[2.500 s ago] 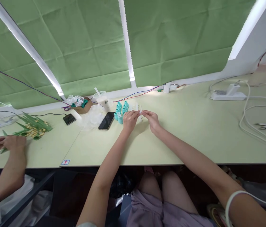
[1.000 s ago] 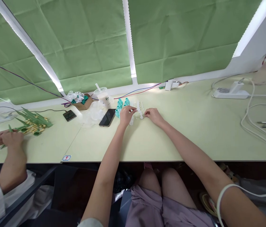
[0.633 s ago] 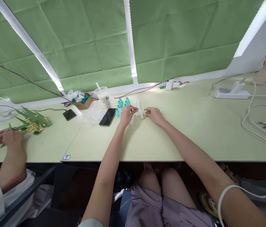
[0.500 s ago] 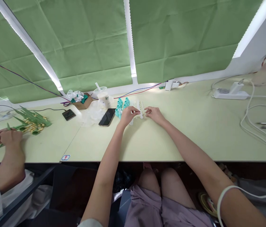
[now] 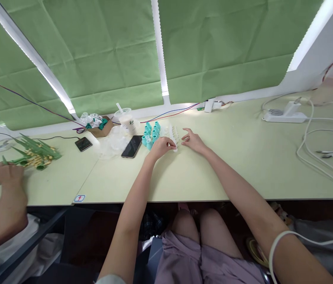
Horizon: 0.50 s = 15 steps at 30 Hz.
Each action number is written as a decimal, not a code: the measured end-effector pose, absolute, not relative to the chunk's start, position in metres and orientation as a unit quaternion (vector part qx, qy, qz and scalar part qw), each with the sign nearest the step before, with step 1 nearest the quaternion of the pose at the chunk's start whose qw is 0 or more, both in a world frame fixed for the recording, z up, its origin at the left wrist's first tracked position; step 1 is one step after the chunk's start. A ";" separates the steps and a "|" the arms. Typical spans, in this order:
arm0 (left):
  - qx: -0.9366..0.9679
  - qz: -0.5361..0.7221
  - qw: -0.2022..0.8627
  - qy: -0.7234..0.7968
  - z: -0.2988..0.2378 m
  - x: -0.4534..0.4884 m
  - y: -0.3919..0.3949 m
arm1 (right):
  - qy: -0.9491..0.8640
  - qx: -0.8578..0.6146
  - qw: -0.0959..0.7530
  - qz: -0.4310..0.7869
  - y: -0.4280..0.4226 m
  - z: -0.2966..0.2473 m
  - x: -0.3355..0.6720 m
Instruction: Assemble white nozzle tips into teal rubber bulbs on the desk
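Observation:
My left hand (image 5: 160,147) is closed in a pinch at the near end of a narrow white plastic strip (image 5: 171,133). Small pale yellow pieces (image 5: 177,135) line the strip's right side; how they are attached is too small to tell. Just right of them, my right hand (image 5: 195,142) hovers low over the table, fingers bent and apart, with nothing visible in it. Several turquoise tube-shaped pieces (image 5: 147,130) stand in rows beyond and left of my left hand, which partly hides them.
Left of the turquoise pieces lie a phone (image 5: 132,146), a clear plastic bag (image 5: 114,144), a drink cup (image 5: 127,121) and a cardboard box (image 5: 103,128). A co-worker's hands (image 5: 6,173) are beside green plastic stems (image 5: 38,152). A power strip (image 5: 286,116) and cables occupy the right.
My right hand's fingers have spread, and the hand has drawn slightly away from the pale pieces. My left hand has moved a little toward me, to the white strip's near end.

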<state>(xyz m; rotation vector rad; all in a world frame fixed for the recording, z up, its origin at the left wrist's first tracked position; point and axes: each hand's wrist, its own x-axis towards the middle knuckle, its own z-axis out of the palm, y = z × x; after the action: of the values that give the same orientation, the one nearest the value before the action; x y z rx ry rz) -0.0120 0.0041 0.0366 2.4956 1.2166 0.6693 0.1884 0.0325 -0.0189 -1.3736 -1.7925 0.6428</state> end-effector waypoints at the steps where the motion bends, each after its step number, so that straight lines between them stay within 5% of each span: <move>1: 0.865 0.230 0.139 0.424 0.037 -0.012 0.004 | -0.706 -0.542 0.385 0.244 0.031 -0.018 0.189; 15: 0.863 0.210 0.104 0.448 0.030 -0.006 0.005 | -0.727 -0.537 0.360 0.232 0.031 -0.017 0.190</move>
<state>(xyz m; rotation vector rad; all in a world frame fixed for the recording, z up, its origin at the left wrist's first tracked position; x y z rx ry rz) -0.0060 0.0054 0.0305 2.5444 1.3195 0.6193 0.1898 0.0315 -0.0172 -1.3845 -1.8729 0.5993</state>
